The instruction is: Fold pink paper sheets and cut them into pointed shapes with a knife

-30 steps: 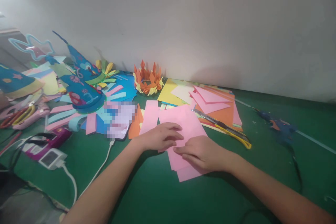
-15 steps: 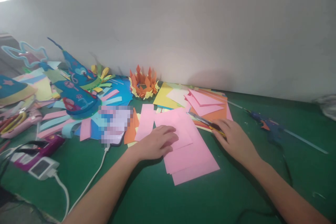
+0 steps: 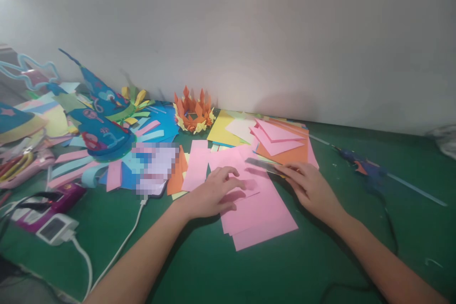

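Observation:
My left hand point(image 3: 217, 193) is over a stack of pink paper sheets point(image 3: 261, 213), its fingers spread and curved. Whether its fingertips press on the sheets is hard to tell. My right hand point(image 3: 313, 187) is closed around a cutting tool with a silver blade point(image 3: 261, 165), which points left over the upper part of the stack. The blade is blurred and my fingers cover the handle, so scissors or a craft knife cannot be told apart. A narrower pink sheet point(image 3: 195, 164) lies left of the stack.
Behind stand an orange and yellow paper crown point(image 3: 194, 111) and a fan of coloured papers point(image 3: 281, 145). Blue cone hats point(image 3: 101, 135), a phone point(image 3: 156, 171) on a white cable and a purple power strip point(image 3: 64, 202) are left. A blue glue gun point(image 3: 366, 166) lies right.
My left fingers have lifted and spread a little more. The tool in my right hand has moved slightly left, farther over the pink sheets, and its blade lies flatter.

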`<state>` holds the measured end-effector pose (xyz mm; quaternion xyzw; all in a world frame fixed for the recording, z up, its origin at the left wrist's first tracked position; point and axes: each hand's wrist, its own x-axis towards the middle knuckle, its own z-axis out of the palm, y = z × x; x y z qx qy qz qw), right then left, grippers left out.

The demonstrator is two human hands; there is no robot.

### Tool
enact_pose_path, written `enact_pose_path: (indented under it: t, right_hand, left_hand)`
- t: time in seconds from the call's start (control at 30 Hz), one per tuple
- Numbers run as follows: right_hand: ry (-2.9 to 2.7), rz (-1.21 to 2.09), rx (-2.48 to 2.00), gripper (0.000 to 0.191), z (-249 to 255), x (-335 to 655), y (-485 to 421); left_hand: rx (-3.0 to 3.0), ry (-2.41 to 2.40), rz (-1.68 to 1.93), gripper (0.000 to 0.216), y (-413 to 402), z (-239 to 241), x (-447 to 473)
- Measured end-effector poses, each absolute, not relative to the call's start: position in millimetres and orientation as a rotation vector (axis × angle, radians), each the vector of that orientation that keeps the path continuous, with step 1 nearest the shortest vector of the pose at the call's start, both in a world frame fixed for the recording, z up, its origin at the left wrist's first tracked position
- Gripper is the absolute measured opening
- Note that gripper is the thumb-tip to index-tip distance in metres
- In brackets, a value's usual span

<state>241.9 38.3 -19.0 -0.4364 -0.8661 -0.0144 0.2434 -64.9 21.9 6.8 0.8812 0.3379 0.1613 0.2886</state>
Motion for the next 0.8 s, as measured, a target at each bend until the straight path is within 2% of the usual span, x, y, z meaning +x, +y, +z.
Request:
enact_pose_path:
  t: [0.17, 0.4, 0.53, 0.8]
  right_hand:
    - [-2.550, 0.021, -1.053, 0.043, -22.7, 239.5, 37.7]
    - [-2.605, 0.138, -1.016, 0.049, -22.7, 242.2, 39.3]
    - [-2.643, 0.148, -0.976, 0.050, -21.4, 244.1, 40.5]
    - [-2.687, 0.146, -0.932, 0.054, -21.3, 245.2, 43.8]
  left_hand:
    - [2.423, 0.902, 0.422, 0.029, 23.6, 5.8, -65.2]
    - [2.553, 0.855, 0.341, 0.049, 30.2, -3.0, -69.8]
    - [2.559, 0.882, 0.353, 0.035, 32.7, -7.3, -70.4]
    - [2.548, 0.858, 0.445, 0.032, 39.3, -7.5, -71.7]
